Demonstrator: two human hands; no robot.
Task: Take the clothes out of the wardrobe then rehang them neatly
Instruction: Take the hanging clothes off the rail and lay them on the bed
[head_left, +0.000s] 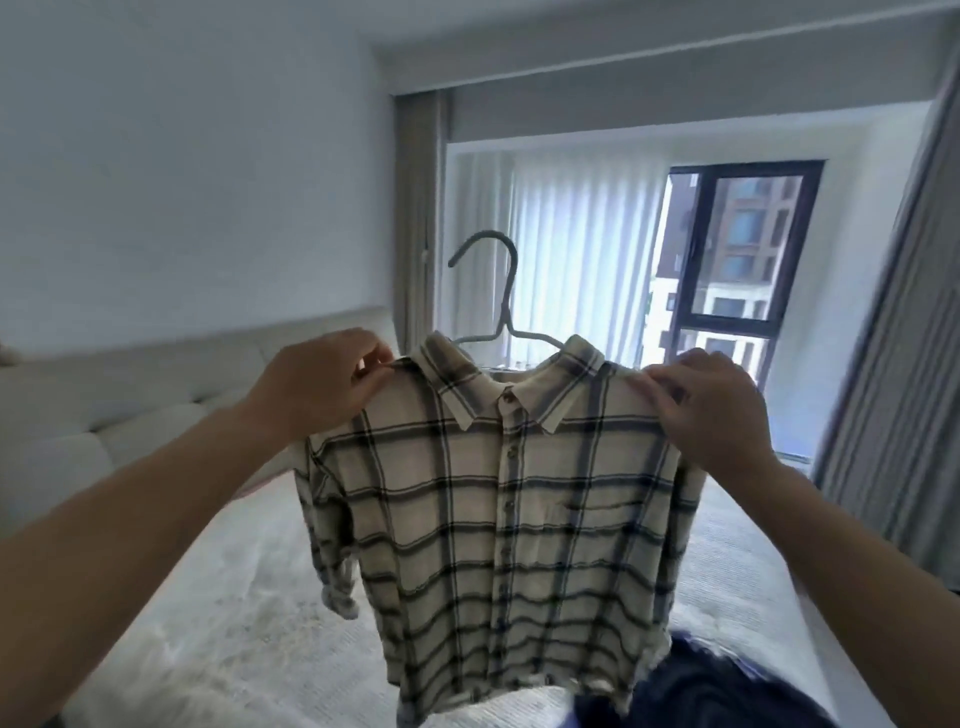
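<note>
Pale quilted fabric covers the bed (218, 613), which fills the lower half of the frame and runs back to a cream padded headboard (130, 395) at middle left. At upper right a dark-framed window (748, 249) shows brick buildings outside, with white vertical blinds (582, 249) to its left and a grey striped curtain (904, 332) cut off by the right edge.

A cream shirt with dark plaid lines (509, 519) hangs in the centre of the frame, above the bed, buttoned down the front with its collar spread. It sits on a thin grey hanger (506, 306) whose hook rises above the collar in front of the blinds; the hanger's arms are hidden inside the shoulders. One sleeve droops at the lower left of the shirt, and its end is bunched and hard to read.

The left hand (322, 384) pinches the shirt's shoulder seam at centre left, thumb and fingertips closed tight on the cloth. The right hand (711, 410) grips the opposite shoulder at centre right, fingers curled over the fabric; whether they also catch the hanger beneath cannot be told.

A dark blue garment (717, 691) lies at the bottom right, blurred and partly cut off by the frame edge.
</note>
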